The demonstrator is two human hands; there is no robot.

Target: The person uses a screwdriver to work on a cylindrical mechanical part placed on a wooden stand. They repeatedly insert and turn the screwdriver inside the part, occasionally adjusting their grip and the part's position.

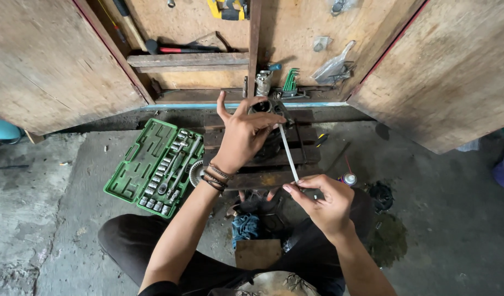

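Seated person, dark trousers, knees apart over the grey concrete floor (55,219). Nearest: small brown wooden block (257,253) between the legs, crumpled blue rag (245,226) just past it.

Right hand (324,203) is closed in a pinch, thumb and fingers gripping the near end of a long thin white strip (288,153), looks like a plastic tie or flat gauge, cannot tell which. The strip runs up and away to the dark round metal engine part (267,118), which sits on the dark wooden pallet-like stand (263,178).

Left hand (242,134), beaded bracelets at the wrist, lies over the top of the engine part, fingers curled around it, thumb raised free. It looks like a steadying grip, and the far end of the strip meets the part under those fingertips.

Step in hand, as a judgement: threading or drawing the strip at the part while it is held still. Next move would need steady tension from the right pinch and no slip under the left.

Left of the stand: open green plastic socket-set case (156,167) with chrome sockets. Right: small spray can with a red cap (349,178). Far: open wooden cabinet (208,33) with a red-handled tool on the shelf (186,57), green hex-key set (290,82).
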